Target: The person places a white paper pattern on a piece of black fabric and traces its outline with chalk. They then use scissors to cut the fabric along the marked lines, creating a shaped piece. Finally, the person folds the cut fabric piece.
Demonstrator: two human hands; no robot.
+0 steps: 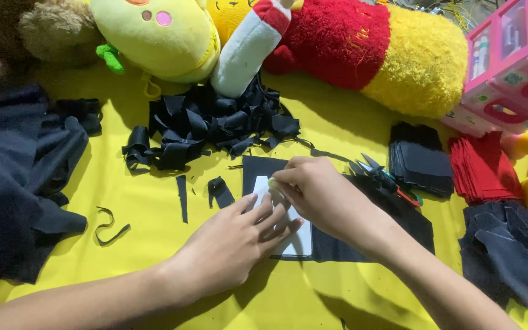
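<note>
A white rectangular card point(299, 239) lies on a flat piece of black fabric point(337, 244) on the yellow cloth point(154, 244). My left hand point(233, 241) rests flat on the card, fingers spread, pressing it down. My right hand point(319, 195) is closed on a small pale piece of chalk point(274, 186), its tip at the card's upper left edge. Scissors point(377, 174) lie just beyond my right hand on the black fabric.
A heap of black fabric scraps point(206, 125) lies behind the hands. Stacks of cut black squares point(420, 162) and red squares point(484, 168) sit at the right, dark cloth point(13, 177) at the left. Plush toys point(349, 43) and a pink box point(511, 61) line the back.
</note>
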